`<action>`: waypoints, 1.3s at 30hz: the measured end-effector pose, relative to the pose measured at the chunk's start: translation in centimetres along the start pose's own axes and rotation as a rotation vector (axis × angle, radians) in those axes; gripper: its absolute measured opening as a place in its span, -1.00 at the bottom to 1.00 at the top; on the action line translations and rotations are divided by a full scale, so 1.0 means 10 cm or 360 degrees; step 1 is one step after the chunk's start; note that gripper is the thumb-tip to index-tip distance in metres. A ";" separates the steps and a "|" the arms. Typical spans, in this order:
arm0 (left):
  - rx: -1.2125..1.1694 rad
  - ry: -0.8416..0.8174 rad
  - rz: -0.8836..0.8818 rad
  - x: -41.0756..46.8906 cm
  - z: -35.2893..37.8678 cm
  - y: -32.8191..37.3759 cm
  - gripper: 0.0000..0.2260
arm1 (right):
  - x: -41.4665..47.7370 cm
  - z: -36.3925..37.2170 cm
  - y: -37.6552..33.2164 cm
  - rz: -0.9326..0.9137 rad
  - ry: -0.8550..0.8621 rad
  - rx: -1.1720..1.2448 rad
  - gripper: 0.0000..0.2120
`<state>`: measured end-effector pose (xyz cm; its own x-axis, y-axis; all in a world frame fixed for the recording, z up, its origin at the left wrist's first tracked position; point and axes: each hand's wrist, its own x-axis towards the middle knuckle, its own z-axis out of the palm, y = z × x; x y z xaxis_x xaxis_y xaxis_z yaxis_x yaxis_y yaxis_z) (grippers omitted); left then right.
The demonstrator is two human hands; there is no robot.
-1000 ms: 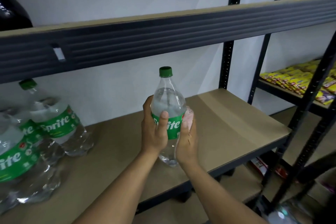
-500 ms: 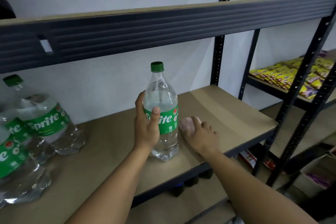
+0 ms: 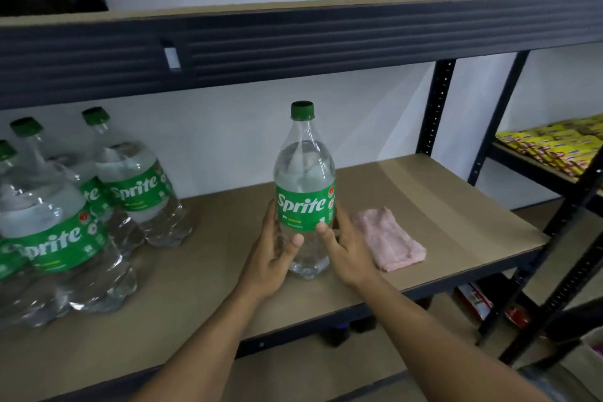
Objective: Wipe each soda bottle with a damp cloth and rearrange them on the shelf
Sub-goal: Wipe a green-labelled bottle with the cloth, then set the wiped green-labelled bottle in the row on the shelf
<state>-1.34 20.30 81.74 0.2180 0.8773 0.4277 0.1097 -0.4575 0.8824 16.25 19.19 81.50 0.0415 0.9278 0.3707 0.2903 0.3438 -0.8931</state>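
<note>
A clear Sprite bottle (image 3: 305, 173) with a green cap and green label stands upright on the brown shelf board (image 3: 456, 215), near its front edge. My left hand (image 3: 270, 258) wraps its lower left side, thumb across the front below the label. On the other side my right hand (image 3: 349, 254) holds it, thumb on the label's lower edge and fingers hidden behind. A folded pink cloth (image 3: 388, 241) lies flat on the board just right of my right hand, apart from it.
Several more Sprite bottles (image 3: 137, 186) stand grouped at the left of the board. The upper shelf beam (image 3: 293, 42) runs low overhead. A black upright post (image 3: 437, 108) stands at the right rear. Yellow packets (image 3: 554, 147) fill the neighbouring shelf.
My right hand let go of the pink cloth, which now lies on the board, and came back to the bottle's right side. The bottle went from lifted to standing on the board.
</note>
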 end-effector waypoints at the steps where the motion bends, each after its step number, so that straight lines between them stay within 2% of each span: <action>1: 0.0019 0.0031 -0.0004 -0.03 -0.07 0.01 -0.31 | 0.01 0.07 -0.02 -0.0002 -0.0032 0.0034 -0.53; 4: 0.0059 0.0118 -0.0016 -0.15 -0.30 0.09 -0.37 | 0.05 0.37 -0.05 0.0014 -0.0102 0.0120 -0.43; 7: 0.0133 0.0213 -0.0017 -0.29 -0.58 0.07 -0.35 | 0.10 0.74 -0.09 0.0003 -0.0200 0.0185 -0.26; 9: 0.0183 0.0278 -0.0076 -0.37 -0.79 -0.01 -0.32 | 0.14 0.99 -0.14 0.0013 -0.0272 0.0224 -0.22; 17: 0.0356 0.0541 -0.0272 -0.63 -1.40 -0.12 -0.36 | 0.24 1.77 -0.31 0.0064 -0.0591 0.0299 -0.34; 22: 0.0418 0.0696 -0.0324 -0.74 -1.61 -0.16 -0.32 | 0.15 2.04 -0.32 0.0056 -0.0626 0.0321 -0.48; 26: 0.0441 0.0756 -0.0363 -0.85 -1.62 -0.21 -0.35 | 0.10 2.15 -0.28 0.0044 -0.0601 0.0289 -0.31; 31: 0.0447 0.0820 -0.0444 -0.88 -1.65 -0.28 -0.37 | 0.14 2.16 -0.28 0.0026 -0.0697 0.0192 -0.38; 37: 0.0485 0.0863 -0.0511 -0.91 -1.65 -0.35 -0.37 | 0.16 2.22 -0.15 -0.0013 -0.0746 0.0196 -0.28; 39: 0.0505 0.0869 -0.0518 -0.91 -1.64 -0.34 -0.37 | 0.15 2.21 -0.16 -0.0013 -0.0743 0.0203 -0.32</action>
<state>-19.62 16.24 78.02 -0.3818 0.8862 0.2627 0.3822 -0.1074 0.9178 -5.25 23.24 77.84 -0.4021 0.8809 0.2497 0.1683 0.3392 -0.9255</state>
